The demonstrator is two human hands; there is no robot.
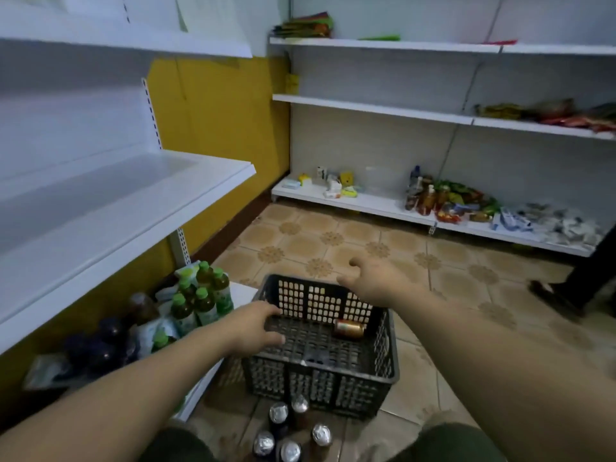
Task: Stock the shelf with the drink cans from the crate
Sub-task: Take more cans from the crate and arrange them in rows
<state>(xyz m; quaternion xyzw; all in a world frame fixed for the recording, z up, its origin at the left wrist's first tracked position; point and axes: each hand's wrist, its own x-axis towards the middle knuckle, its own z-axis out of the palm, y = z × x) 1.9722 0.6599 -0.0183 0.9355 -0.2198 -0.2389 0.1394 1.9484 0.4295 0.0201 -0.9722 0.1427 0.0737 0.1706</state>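
Note:
A black slatted plastic crate [320, 391] sits on the tiled floor in front of me. One orange-gold drink can [349, 329] lies on its side inside, near the far right corner. My left hand [255, 326] reaches over the crate's left rim, fingers loosely curled, holding nothing. My right hand [373, 281] hovers above the far right rim, fingers relaxed and empty. Several upright cans [290, 431] with silver tops stand on the floor just before the crate. A bare white shelf [110, 208] runs along my left.
Green-capped bottles [203, 295] and dark bottles [100, 345] crowd the lowest left shelf beside the crate. The far wall shelves hold small boxes [333, 185] and snack packets [450, 201]. Someone's foot [553, 295] stands at the right on the floor.

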